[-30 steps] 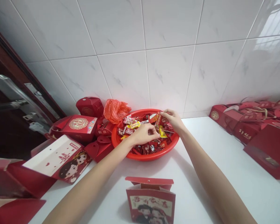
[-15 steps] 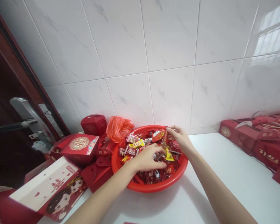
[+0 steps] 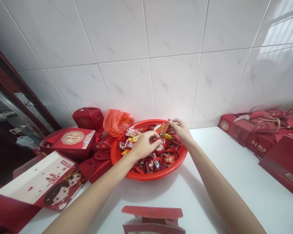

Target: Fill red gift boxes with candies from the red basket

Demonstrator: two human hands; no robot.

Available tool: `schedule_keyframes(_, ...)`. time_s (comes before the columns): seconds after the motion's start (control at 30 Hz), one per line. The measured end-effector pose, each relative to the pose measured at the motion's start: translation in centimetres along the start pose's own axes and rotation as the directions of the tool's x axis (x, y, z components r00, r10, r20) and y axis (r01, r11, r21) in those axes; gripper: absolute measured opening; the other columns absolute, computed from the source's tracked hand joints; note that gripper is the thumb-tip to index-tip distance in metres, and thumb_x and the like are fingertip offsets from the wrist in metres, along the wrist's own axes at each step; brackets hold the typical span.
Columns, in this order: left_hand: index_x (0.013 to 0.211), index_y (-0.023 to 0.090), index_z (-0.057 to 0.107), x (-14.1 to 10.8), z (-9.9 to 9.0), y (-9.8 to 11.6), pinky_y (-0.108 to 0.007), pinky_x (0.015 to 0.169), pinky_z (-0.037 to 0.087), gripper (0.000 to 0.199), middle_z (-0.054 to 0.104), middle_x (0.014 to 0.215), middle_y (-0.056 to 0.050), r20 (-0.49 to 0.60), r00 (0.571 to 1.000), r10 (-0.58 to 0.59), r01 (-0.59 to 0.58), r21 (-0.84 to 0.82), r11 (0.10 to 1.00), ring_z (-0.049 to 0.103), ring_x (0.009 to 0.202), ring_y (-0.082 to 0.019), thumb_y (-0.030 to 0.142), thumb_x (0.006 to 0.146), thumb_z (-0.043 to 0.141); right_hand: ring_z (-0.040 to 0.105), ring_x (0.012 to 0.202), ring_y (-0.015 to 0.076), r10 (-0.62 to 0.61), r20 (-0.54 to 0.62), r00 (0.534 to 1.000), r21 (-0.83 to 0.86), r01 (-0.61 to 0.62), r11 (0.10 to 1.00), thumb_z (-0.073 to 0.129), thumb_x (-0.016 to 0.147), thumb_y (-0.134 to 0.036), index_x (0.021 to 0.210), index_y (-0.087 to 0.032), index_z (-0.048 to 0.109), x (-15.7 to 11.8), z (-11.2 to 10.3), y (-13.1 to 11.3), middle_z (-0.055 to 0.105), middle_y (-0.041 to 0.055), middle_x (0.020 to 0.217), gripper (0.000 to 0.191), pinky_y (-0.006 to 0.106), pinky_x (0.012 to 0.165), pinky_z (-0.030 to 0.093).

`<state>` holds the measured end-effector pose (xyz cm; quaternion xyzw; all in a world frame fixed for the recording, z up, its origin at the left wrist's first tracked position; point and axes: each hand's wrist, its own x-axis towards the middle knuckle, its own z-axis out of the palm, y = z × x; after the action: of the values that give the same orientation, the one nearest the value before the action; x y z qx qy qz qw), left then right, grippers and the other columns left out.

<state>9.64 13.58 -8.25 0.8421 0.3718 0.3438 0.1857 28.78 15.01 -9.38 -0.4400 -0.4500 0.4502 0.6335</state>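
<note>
A round red basket [image 3: 148,176] full of wrapped candies [image 3: 158,162] stands on the white table against the tiled wall. Over its middle is my left hand [image 3: 146,144], fingers curled and closed on a candy in a red wrapper. At the basket's right back side, my right hand [image 3: 181,130] pinches red wrapped candies between thumb and fingers. A yellow-wrapped candy [image 3: 167,136] shows between the two hands.
Red gift boxes [image 3: 74,140] and a crumpled red plastic bag [image 3: 117,122] lie left of the basket. An open box [image 3: 152,213] stands at the front edge. More red boxes [image 3: 249,130] are on the right of the white table [image 3: 205,143]. A door is far left.
The view has tilted down, bringing the front box into sight. My left hand has lifted from the candies, its fingers drawn together. My right hand still holds red candies.
</note>
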Motion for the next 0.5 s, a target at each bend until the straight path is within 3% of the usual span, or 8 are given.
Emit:
schedule_keyframes(0.1,0.077,0.020,0.061,0.13,-0.16,0.13,-0.028,0.064,0.045,0.022,0.066,0.071,0.000,-0.090,0.995,-0.036,0.032,-0.041,0.999,0.059,0.066,-0.017,0.039,0.088,0.058,0.061,0.058,0.0104,0.031,0.033,0.999,-0.065,-0.029,0.997,0.075,0.079,-0.038,0.077,-0.021,0.056,-0.18,0.02,-0.11,0.064,-0.0031,0.066,0.026,0.023,0.059,0.050)
schedule_keyframes(0.3,0.080,0.021,0.062,0.20,-0.31,0.19,-0.028,0.062,0.046,0.025,0.067,0.071,-0.001,-0.098,0.992,-0.080,0.075,-0.062,0.995,0.061,0.067,-0.018,0.044,0.087,0.056,0.056,0.057,0.0100,0.061,0.293,0.954,-0.204,0.000,0.979,0.076,0.077,-0.039,0.075,-0.019,0.060,-0.66,0.13,-0.28,0.063,-0.0034,0.063,0.026,0.024,0.060,0.047)
schedule_keyframes(0.5,0.078,0.020,0.062,0.22,-0.52,0.29,-0.026,0.059,0.043,0.025,0.063,0.065,0.001,-0.107,0.987,-0.119,0.119,-0.015,0.993,0.055,0.060,-0.015,0.042,0.087,0.056,0.056,0.057,0.0121,0.025,0.346,0.938,-0.248,0.066,0.967,0.077,0.074,-0.046,0.069,-0.019,0.062,-1.04,0.04,-0.63,0.063,-0.0019,0.062,0.031,0.025,0.056,0.044)
